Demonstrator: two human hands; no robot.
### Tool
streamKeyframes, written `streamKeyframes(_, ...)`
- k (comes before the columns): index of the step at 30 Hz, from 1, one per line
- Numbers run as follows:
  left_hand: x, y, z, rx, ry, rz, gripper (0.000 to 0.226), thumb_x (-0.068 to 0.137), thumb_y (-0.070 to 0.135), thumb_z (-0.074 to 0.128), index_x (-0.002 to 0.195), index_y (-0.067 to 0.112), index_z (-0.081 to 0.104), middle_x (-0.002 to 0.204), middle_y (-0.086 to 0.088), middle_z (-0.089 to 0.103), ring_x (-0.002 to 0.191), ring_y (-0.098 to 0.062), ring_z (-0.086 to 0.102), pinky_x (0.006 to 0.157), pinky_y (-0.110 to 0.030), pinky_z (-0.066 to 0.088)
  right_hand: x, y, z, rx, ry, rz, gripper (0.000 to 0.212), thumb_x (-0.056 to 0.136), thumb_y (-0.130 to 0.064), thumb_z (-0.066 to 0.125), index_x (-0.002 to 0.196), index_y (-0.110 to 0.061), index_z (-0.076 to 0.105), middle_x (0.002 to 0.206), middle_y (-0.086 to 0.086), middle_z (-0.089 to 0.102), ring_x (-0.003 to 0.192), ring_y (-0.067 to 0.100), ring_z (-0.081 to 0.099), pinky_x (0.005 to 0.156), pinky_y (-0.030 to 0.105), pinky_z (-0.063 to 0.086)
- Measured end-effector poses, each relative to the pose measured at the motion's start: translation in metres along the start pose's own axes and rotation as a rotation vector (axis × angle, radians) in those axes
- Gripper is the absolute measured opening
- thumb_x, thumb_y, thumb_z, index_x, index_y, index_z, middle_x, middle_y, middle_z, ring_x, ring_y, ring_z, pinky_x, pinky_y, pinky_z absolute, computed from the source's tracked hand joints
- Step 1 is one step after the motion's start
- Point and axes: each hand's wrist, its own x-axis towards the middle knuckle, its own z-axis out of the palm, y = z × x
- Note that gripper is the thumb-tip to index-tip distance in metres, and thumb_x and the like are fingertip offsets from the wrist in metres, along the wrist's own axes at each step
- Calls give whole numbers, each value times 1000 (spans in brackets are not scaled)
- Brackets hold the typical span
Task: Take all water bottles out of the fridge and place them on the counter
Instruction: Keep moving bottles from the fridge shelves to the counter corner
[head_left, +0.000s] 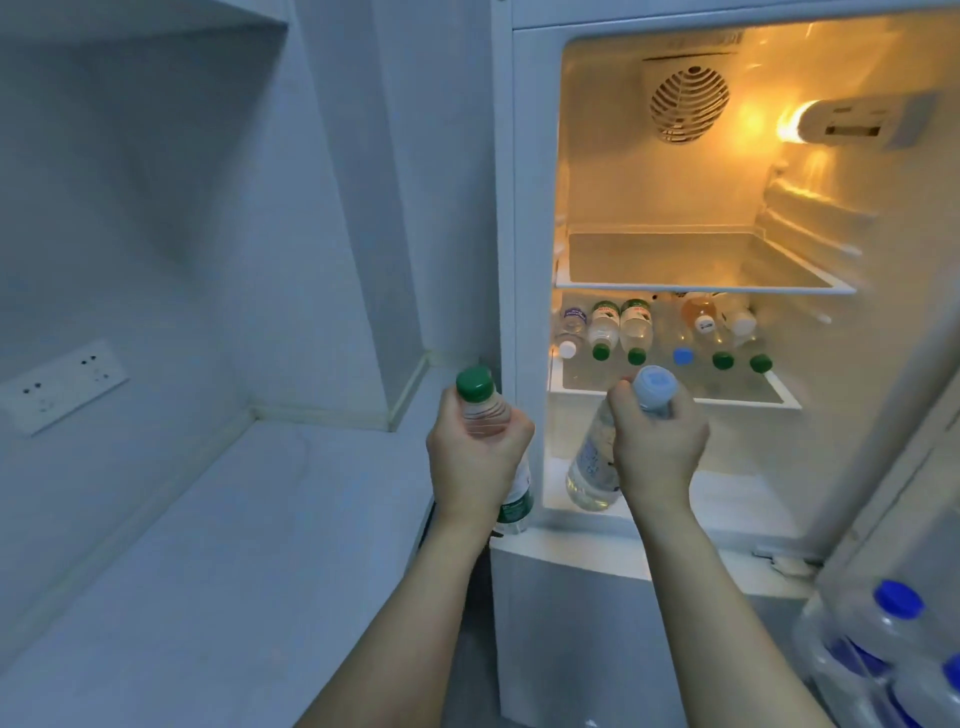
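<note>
My left hand grips a clear water bottle with a green cap by its neck, upright, in front of the fridge's left edge. My right hand holds a clear bottle with a pale blue cap, tilted with its base down-left, just outside the open fridge. On the lower fridge shelf several more bottles lie on their sides with caps toward me, green, blue and white. The white counter spreads to the left of the fridge.
The upper glass shelf holds nothing. The open fridge door stands at the right, with blue-capped bottles in its lower rack. A wall socket plate sits on the left wall above the counter.
</note>
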Motion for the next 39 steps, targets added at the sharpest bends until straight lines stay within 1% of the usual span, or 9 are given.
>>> streamKeyframes(5, -11, 6, -50, 63, 83, 5, 20, 65, 35, 67, 82, 32, 56, 73, 12, 68, 68, -5, 65, 64, -13, 48, -36, -14, 23, 16, -95, 25, 23, 70, -32, 64, 58, -19, 48, 51, -10, 42, 52, 5, 37, 54, 25, 35)
streamKeyframes(12, -8, 7, -90, 144, 234, -3, 20, 69, 25, 70, 82, 29, 56, 73, 11, 68, 68, -9, 66, 68, -26, 53, -54, -17, 58, 46, -267, 44, 20, 72, -32, 66, 72, -11, 62, 56, -10, 53, 54, 3, 47, 56, 22, 42)
streamKeyframes(17, -5, -3, -103, 186, 299, -16, 21, 68, 32, 70, 84, 32, 56, 75, 8, 67, 67, -11, 66, 66, -26, 54, -56, -11, 80, 95, -366, 46, 20, 72, -25, 65, 70, -6, 60, 56, -8, 50, 52, 1, 44, 49, 10, 36)
streamKeyframes(20, -6, -11, -110, 216, 359, -25, 22, 69, 31, 71, 84, 33, 56, 75, 9, 67, 67, -10, 66, 64, -21, 53, -61, -4, 92, 93, -461, 53, 18, 73, -23, 66, 71, -6, 60, 58, -6, 52, 53, 1, 45, 52, 16, 39)
streamKeyframes(24, -15, -20, -123, 277, 422, -61, 22, 69, 31, 71, 84, 32, 55, 74, 8, 66, 66, -11, 65, 63, -21, 53, -81, 6, 106, 129, -572, 120, 21, 73, -24, 66, 73, -5, 59, 66, 10, 59, 57, 8, 47, 56, 26, 41)
streamKeyframes(28, -28, -25, -148, 343, 509, -103, 22, 68, 29, 70, 83, 30, 54, 73, 7, 65, 67, -12, 64, 62, -21, 53, -109, 10, 119, 168, -710, 192, 18, 75, -23, 65, 65, -16, 53, 56, -12, 50, 54, 4, 46, 55, 25, 40)
streamKeyframes(32, -51, -20, -184, 416, 604, -122, 20, 69, 30, 69, 81, 33, 54, 73, 9, 65, 64, -8, 63, 59, -14, 49, -144, 2, 133, 200, -832, 216, 19, 73, -27, 64, 71, -9, 57, 60, -8, 53, 57, 7, 47, 57, 29, 42)
streamKeyframes(35, -70, -12, -213, 479, 685, -117, 20, 69, 30, 69, 81, 35, 54, 73, 11, 65, 65, -6, 63, 59, -10, 46, -172, -11, 141, 244, -907, 225, 23, 71, -31, 64, 68, -10, 56, 56, -13, 50, 54, 6, 46, 55, 28, 42)
streamKeyframes(39, -101, 7, -255, 534, 816, -121, 20, 69, 28, 69, 81, 29, 54, 72, 9, 64, 64, -7, 63, 62, -17, 49, -219, -33, 146, 280, -1058, 195, 26, 66, -34, 63, 68, -9, 59, 55, -11, 54, 53, 4, 48, 53, 23, 41)
